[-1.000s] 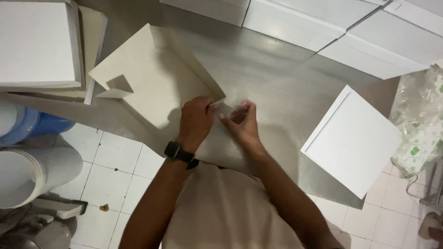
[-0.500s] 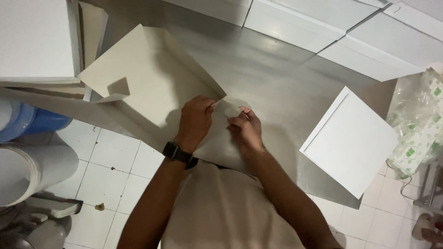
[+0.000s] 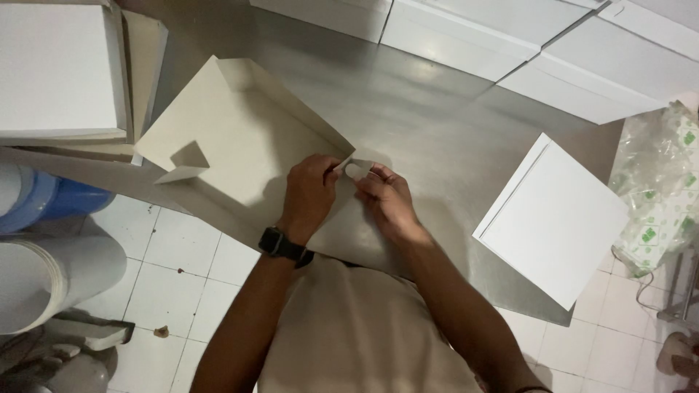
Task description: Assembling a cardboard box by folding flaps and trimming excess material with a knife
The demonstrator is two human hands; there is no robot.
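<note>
A half-folded cream cardboard box (image 3: pixel 240 145) lies on the steel table (image 3: pixel 437 124), its far wall raised and a loose tab sticking up at its left corner. My left hand (image 3: pixel 309 193), with a black watch on its wrist, grips the box's near right corner. My right hand (image 3: pixel 386 200) pinches the curved flap at that same corner, fingers touching the left hand's fingers. The flap is partly hidden between both hands.
A finished white box (image 3: pixel 553 218) lies at the table's right edge. More white boxes (image 3: pixel 510 36) line the far side, and a stack (image 3: pixel 58 73) stands at the left. Blue and white drums (image 3: pixel 44 240) stand on the tiled floor; a plastic bag (image 3: pixel 662 189) hangs at right.
The hands stayed at the box's corner; the right hand's fingers shifted on the flap, bending it toward the left hand. The box turned slightly.
</note>
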